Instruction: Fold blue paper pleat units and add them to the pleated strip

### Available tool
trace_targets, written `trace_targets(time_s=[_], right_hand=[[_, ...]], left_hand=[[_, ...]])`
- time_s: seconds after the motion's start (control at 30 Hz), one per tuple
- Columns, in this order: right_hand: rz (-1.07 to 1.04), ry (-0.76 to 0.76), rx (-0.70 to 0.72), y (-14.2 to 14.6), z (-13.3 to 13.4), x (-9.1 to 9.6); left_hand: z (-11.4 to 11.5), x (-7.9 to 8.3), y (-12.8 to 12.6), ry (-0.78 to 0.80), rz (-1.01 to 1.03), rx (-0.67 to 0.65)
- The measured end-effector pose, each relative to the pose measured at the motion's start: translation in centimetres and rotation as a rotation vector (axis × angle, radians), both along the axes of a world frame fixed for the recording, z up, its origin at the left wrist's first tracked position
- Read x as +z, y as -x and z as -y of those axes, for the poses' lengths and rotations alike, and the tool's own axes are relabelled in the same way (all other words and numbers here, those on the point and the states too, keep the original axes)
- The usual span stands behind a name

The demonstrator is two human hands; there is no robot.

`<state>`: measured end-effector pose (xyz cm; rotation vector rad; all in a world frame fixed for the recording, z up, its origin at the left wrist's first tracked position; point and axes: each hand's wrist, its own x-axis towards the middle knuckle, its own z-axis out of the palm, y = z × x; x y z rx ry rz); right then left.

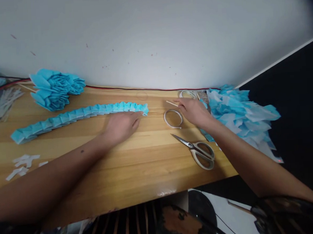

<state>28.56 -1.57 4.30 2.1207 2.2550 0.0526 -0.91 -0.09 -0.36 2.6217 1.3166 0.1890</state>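
Observation:
A long strip of pleated blue paper or fabric lies across the wooden table. My left hand rests at its right end, index finger stretched onto the edge and thumb apart from it. My right hand pinches a thin pale stick, which points left above the table. Just below that hand is a ring of narrow white tape. Scissors with cream handles lie nearer the front edge, blades toward the upper left.
Blue folded flowers lie at the back left, near white strips. Small white pieces are scattered at front left. A heap of blue and white petals covers the right end. A red and black cable runs along the wall.

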Motion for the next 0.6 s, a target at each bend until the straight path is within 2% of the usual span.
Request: trace_targets(time_s=[0.13,0.3,0.43,0.6], right_hand=[[0.037,-0.098,0.113,1.3,-0.1,0.2],[-0.252,-0.015,0.121,5.7,-2.3,-0.5],[-0.472,0.122,0.049,7.9,-4.2,-1.6],[-0.805,0.23,-0.099,8.7,-4.8,-2.3]], left_hand=[[-0.2,-0.2,0.2,0.005,0.087,0.028],[-0.2,-0.3,0.3,-0.002,0.089,0.006],[-0.1,-0.3,0.3,-0.032,0.099,-0.014],[-0.1,-0.4,0.3,-0.047,0.117,-0.045]])
